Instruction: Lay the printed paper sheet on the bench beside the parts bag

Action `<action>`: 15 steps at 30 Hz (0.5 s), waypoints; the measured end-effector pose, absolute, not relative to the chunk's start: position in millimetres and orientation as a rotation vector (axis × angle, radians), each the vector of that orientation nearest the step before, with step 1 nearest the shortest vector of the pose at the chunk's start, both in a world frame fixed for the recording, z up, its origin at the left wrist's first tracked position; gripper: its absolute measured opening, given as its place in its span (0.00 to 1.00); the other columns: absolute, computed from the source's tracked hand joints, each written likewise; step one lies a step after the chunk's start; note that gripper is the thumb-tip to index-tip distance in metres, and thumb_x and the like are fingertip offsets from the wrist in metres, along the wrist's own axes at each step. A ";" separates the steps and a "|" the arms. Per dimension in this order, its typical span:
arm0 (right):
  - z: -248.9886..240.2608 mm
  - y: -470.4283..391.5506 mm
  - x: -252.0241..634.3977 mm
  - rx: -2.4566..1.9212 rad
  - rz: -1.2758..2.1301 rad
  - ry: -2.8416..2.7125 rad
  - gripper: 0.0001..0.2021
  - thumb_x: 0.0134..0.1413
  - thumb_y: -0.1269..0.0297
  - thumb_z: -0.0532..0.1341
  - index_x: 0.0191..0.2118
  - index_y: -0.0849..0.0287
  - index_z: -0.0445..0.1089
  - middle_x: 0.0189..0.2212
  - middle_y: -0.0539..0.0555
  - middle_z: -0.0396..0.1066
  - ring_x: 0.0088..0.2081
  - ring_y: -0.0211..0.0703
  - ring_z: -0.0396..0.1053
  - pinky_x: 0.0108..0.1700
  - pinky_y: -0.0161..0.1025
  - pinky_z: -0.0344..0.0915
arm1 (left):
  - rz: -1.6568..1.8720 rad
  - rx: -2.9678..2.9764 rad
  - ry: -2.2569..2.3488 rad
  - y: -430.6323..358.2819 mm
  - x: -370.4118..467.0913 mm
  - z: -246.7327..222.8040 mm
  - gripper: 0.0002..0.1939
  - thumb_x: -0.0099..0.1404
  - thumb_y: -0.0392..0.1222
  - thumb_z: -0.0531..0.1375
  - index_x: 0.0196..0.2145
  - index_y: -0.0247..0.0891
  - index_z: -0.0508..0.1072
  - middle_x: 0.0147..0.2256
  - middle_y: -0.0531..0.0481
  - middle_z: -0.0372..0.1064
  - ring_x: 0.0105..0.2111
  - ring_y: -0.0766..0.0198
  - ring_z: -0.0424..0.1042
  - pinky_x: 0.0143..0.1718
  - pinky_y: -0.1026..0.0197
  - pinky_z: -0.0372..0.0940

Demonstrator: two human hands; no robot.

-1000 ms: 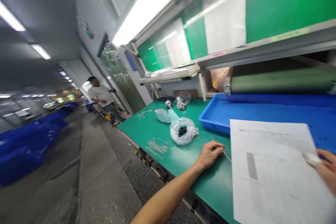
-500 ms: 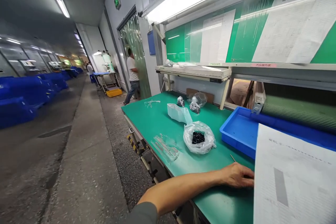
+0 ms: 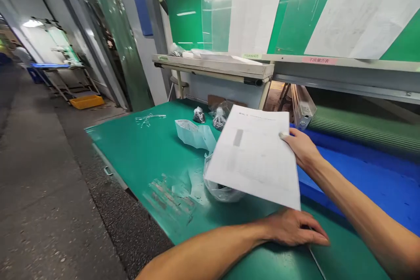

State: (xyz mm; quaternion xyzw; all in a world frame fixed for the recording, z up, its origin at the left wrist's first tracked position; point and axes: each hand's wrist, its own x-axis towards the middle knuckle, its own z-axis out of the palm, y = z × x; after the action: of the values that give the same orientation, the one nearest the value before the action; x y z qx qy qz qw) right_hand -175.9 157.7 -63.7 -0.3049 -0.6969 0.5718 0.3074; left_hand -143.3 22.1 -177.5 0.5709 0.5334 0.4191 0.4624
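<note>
My right hand (image 3: 302, 146) grips a sheet of white printed paper (image 3: 256, 157) by its right edge, thumb on top. The sheet is held tilted above the table. Close to the table's front, my left hand (image 3: 297, 227) is closed around a thin rod (image 3: 316, 260), whose lower end sticks out toward me; its exact kind is unclear. Under the paper, partly hidden, sits a clear plastic bag (image 3: 223, 193); its contents do not show now. Left of it lies clear plastic film (image 3: 175, 194).
A blue tray (image 3: 357, 175) stands on the right of the green table (image 3: 141, 148). Toward the back are a pale printed bag (image 3: 195, 135) and two small bags of dark pieces (image 3: 198, 115). A shelf (image 3: 213, 66) and a ridged green belt (image 3: 361, 129) lie behind.
The paper has moved left from the right edge and now covers most of the clear bag. My right hand has come into view holding it. The view has turned right and closer.
</note>
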 end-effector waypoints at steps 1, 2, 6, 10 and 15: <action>-68.3 158.1 -196.3 -0.772 1.593 -1.785 0.12 0.42 0.72 0.63 0.37 0.61 0.71 0.28 0.54 0.74 0.26 0.44 0.72 0.27 0.36 0.69 | 1.058 1.393 1.297 21.1 -143.1 -178.3 0.11 0.63 0.46 0.62 0.41 0.39 0.76 0.41 0.52 0.72 0.45 0.60 0.69 0.50 0.60 0.62; -73.5 158.3 -215.6 -0.735 1.663 -1.739 0.12 0.42 0.74 0.61 0.37 0.61 0.70 0.28 0.54 0.74 0.26 0.43 0.72 0.28 0.36 0.70 | 1.079 1.375 1.287 20.4 -142.9 -179.1 0.11 0.61 0.46 0.63 0.39 0.40 0.77 0.39 0.54 0.72 0.44 0.61 0.70 0.49 0.62 0.62; -93.2 155.2 -281.6 -0.729 1.694 -1.718 0.12 0.42 0.78 0.60 0.37 0.62 0.68 0.29 0.54 0.74 0.27 0.41 0.71 0.27 0.34 0.70 | 1.064 1.255 1.327 23.3 -143.5 -187.9 0.12 0.59 0.47 0.63 0.39 0.42 0.78 0.33 0.56 0.72 0.38 0.62 0.71 0.42 0.64 0.65; -108.8 150.7 -326.7 -0.764 1.575 -1.818 0.13 0.42 0.76 0.63 0.38 0.64 0.70 0.30 0.55 0.74 0.27 0.41 0.71 0.26 0.34 0.69 | 1.076 1.347 1.326 38.3 -142.2 -205.9 0.12 0.61 0.38 0.58 0.41 0.39 0.76 0.35 0.54 0.73 0.40 0.58 0.72 0.41 0.60 0.67; -122.0 156.6 -342.8 -0.881 1.295 -1.997 0.13 0.41 0.75 0.63 0.38 0.66 0.73 0.30 0.57 0.74 0.31 0.45 0.72 0.29 0.34 0.68 | 1.143 1.426 1.302 60.2 -137.9 -218.9 0.12 0.59 0.38 0.59 0.41 0.40 0.75 0.42 0.49 0.72 0.46 0.53 0.70 0.43 0.55 0.68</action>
State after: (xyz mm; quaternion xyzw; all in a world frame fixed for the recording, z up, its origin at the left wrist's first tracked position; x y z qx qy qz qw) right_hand -342.8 156.6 -122.0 -0.3314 -0.7513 0.4871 0.2973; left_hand -137.9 60.2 -218.9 0.5727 0.5226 0.4590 0.4339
